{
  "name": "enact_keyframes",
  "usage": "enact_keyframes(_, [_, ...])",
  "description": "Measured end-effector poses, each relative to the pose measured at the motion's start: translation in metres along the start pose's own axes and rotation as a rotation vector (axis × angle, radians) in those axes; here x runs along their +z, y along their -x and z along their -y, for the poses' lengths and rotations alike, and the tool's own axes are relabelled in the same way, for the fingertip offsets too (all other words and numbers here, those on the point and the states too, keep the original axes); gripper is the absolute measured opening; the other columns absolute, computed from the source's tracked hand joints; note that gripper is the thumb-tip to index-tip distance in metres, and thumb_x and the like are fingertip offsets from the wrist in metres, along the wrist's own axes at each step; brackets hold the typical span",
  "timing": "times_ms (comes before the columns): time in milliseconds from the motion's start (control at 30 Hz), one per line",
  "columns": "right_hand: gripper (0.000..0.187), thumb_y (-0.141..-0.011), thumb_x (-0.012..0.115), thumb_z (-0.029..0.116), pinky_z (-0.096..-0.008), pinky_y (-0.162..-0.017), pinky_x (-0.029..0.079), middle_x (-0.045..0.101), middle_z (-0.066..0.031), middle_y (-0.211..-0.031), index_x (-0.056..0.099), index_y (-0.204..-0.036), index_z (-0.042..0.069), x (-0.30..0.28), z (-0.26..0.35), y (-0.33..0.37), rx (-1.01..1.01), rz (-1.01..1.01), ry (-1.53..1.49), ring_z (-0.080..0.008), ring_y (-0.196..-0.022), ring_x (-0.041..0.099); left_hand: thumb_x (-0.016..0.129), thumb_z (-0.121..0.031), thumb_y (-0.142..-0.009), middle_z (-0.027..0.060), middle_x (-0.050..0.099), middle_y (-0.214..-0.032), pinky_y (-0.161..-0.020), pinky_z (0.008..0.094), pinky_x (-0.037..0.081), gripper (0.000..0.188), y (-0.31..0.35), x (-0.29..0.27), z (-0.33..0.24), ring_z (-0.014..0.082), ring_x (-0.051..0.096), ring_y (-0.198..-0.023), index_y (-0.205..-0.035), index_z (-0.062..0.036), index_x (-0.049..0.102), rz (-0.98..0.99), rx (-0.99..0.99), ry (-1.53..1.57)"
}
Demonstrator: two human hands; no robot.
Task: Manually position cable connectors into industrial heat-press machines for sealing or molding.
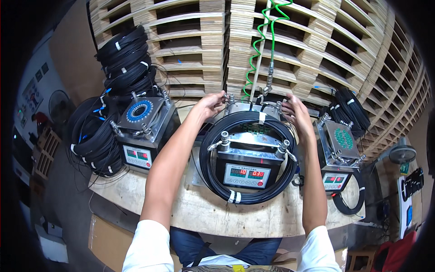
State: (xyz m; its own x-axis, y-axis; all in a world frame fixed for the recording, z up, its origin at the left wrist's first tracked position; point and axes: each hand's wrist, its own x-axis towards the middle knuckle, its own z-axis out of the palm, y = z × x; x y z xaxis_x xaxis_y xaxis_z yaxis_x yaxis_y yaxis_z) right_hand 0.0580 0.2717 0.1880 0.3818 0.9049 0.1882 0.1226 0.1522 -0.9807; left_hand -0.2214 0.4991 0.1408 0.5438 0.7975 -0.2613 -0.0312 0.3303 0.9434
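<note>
A polishing machine (pixel 247 174) with a black housing, a metal top plate and a lit red display stands in front of me. A black cable coil (pixel 210 179), bound with white ties, surrounds its front and top. My left hand (pixel 211 106) reaches over the coil to the rear left clamp knob (pixel 231 98), its fingers closed at the wing handle. At the rear right clamp knob (pixel 278 107), my right hand (pixel 297 114) has its fingers bent around the handle side. Both grips are partly hidden. Two front clamp knobs (pixel 224 138) with wing handles stand untouched.
Similar machines stand left (pixel 144 131) and right (pixel 337 156) on the wooden table (pixel 213 220). Black cable coils (pixel 124 61) are stacked at the left; more coils (pixel 349 109) lie at the right. A green spiral air hose (pixel 256 50) hangs before wooden pallets (pixel 190 41).
</note>
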Motion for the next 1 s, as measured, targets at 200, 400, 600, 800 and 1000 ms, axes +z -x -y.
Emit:
enact_keyframes(200, [0.052,-0.108,0.047,0.044,-0.0336,-0.099,0.047,0.064,-0.0100,-0.127,0.057,-0.141,0.005,0.026,-0.005,0.046,-0.150,-0.186,0.079,-0.0207,-0.113,0.062,0.078,-0.046,-0.088,-0.0115,0.071,-0.085,-0.063,0.0253,0.036,0.025,-0.033,-0.009,0.025,0.0057,0.042,-0.070,-0.082,-0.0213,0.077,-0.097,0.108,0.139])
enact_keyframes(400, [0.056,-0.108,0.045,0.045,-0.0306,-0.095,0.050,0.068,-0.0147,-0.119,0.059,-0.138,0.000,0.014,-0.012,0.048,-0.223,-0.191,0.270,-0.0178,-0.106,0.064,0.074,-0.047,-0.092,-0.0088,0.073,-0.090,-0.064,0.0290,0.036,0.030,-0.015,0.024,0.028,0.0068,0.056,-0.079,-0.101,-0.0186,0.078,0.078,0.120,0.434])
enact_keyframes(600, [0.056,-0.108,0.045,0.045,-0.0305,-0.093,0.050,0.068,-0.0129,-0.113,0.060,-0.136,-0.002,0.023,-0.008,0.049,-0.218,-0.153,0.247,-0.0173,-0.099,0.067,0.080,-0.031,-0.089,-0.0006,0.074,-0.092,-0.069,0.0260,0.048,0.037,-0.035,0.020,0.034,0.0097,0.064,-0.079,-0.117,-0.0106,0.071,-0.093,0.208,0.330])
enact_keyframes(800, [0.052,-0.107,0.051,0.041,-0.0290,-0.088,0.052,0.069,-0.0136,-0.109,0.059,-0.135,-0.002,0.017,-0.018,0.047,-0.210,-0.183,0.180,-0.0168,-0.095,0.068,0.074,-0.034,-0.094,0.0058,0.076,-0.099,-0.075,0.0276,0.053,0.046,-0.042,0.037,0.022,0.0117,0.067,-0.084,-0.123,0.0010,0.067,0.028,0.351,-0.032])
enact_keyframes(1000, [0.051,-0.107,0.051,0.038,-0.0297,-0.090,0.052,0.069,-0.0135,-0.108,0.058,-0.136,-0.004,0.018,-0.020,0.047,-0.211,-0.220,0.234,-0.0164,-0.095,0.068,0.022,-0.068,-0.102,0.0127,0.071,-0.124,-0.101,0.0431,0.048,0.081,-0.014,0.049,0.001,0.0260,0.066,-0.106,-0.136,-0.0066,0.063,0.186,0.005,0.010])
